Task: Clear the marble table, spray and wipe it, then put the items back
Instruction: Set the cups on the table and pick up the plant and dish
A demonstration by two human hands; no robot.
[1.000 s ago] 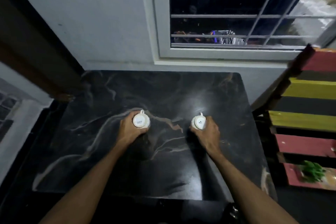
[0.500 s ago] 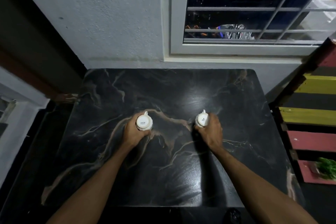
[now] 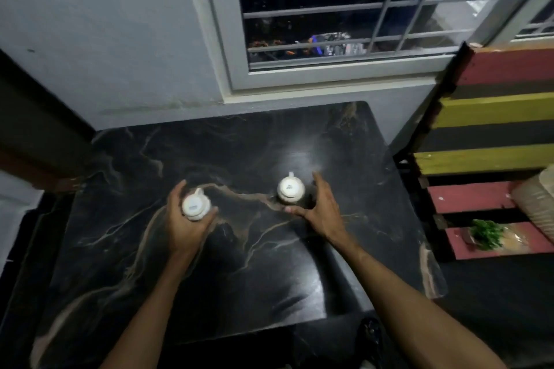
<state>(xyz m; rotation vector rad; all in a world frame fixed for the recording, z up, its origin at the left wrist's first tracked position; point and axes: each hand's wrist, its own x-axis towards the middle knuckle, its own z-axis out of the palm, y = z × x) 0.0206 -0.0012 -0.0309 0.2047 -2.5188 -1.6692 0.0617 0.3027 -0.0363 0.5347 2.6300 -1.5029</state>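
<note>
Two white cups stand upside down on the black marble table [image 3: 239,263], bases up and handles pointing away from me. My left hand [image 3: 186,225] still wraps around the left cup [image 3: 195,206]. The right cup [image 3: 290,188] stands free near the table's middle. My right hand [image 3: 322,208] is spread just to its right, fingers apart and curved around it without touching, thumb lying on the marble below the cup.
A grey wall and a barred window [image 3: 344,15] rise behind the table. To the right stands a red, yellow and black slatted rack [image 3: 494,135] holding a small green plant [image 3: 485,234]. A dark door frame [image 3: 36,129] sits at the left.
My right hand has let go of the right cup and drawn back to its right side. The left hand keeps its hold. The camera has shifted.
</note>
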